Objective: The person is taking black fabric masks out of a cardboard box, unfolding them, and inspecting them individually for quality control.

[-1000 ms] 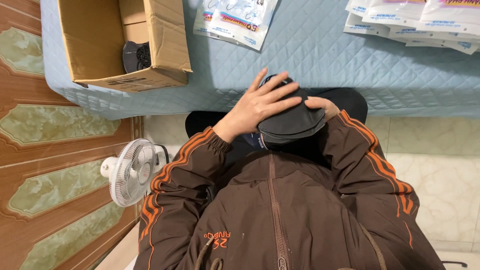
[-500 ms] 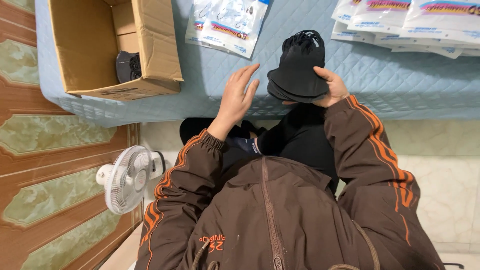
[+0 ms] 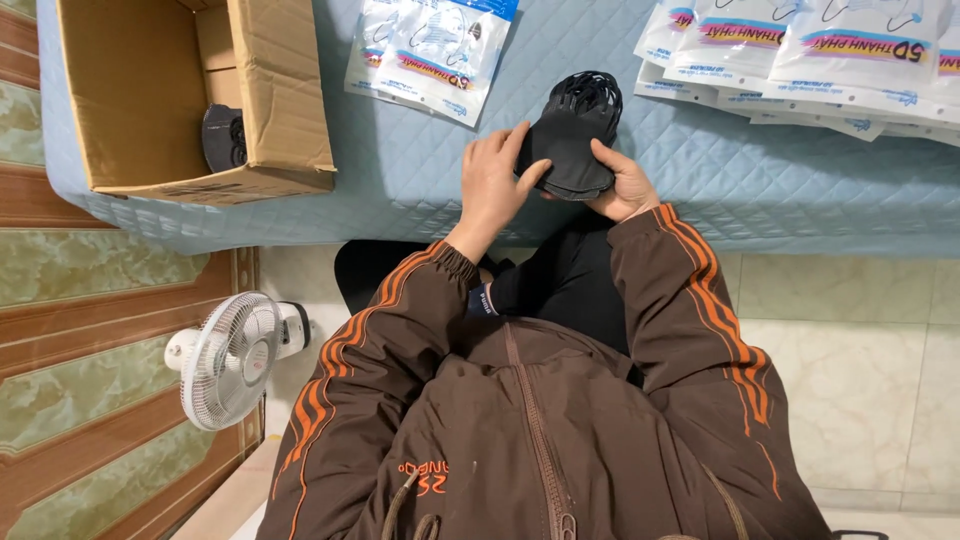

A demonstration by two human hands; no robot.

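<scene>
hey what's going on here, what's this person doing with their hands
A seated person in a brown jacket holds a stack of black face masks in both hands over the edge of a blue quilted table. The left hand grips its near side; the right hand supports it underneath. Packets of masks lie beyond, and a cardboard box sits to the left.

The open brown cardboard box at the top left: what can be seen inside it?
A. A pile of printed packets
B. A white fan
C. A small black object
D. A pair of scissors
C: inside the open brown cardboard box a small black object rests against the right wall; the small white fan stands on the floor below, and the white printed packets lie on the blue quilted cover outside the box.
</scene>
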